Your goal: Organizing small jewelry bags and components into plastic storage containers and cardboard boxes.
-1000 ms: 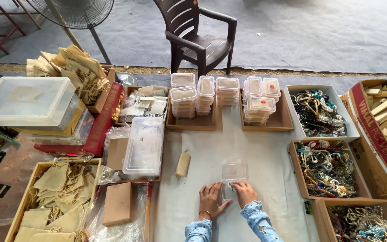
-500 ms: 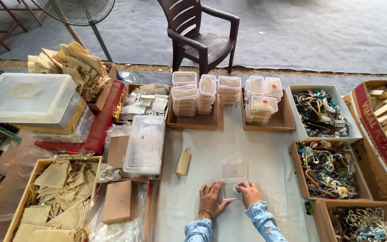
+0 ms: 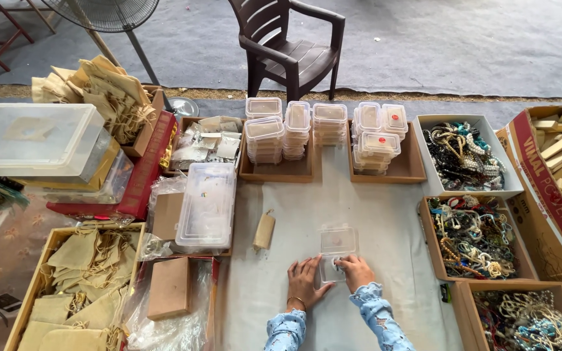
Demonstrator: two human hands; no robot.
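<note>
Covering the floor, the pale cloth (image 3: pixel 385 214) carries trays of stacked lidded boxes (image 3: pixel 294 133) at its far edge and bead trays (image 3: pixel 473 227) along its right edge, within reach. Near its near edge lies the small clear box (image 3: pixel 337 250), lid open. Compared with the earlier frame, both hands sit closer: left hand (image 3: pixel 306 283) flat, steadying it; right hand (image 3: pixel 355 270) curled at its rim, grip unclear.

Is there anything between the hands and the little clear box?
No. Both the left hand and the right hand already touch the open clear box on the white cloth.
</note>
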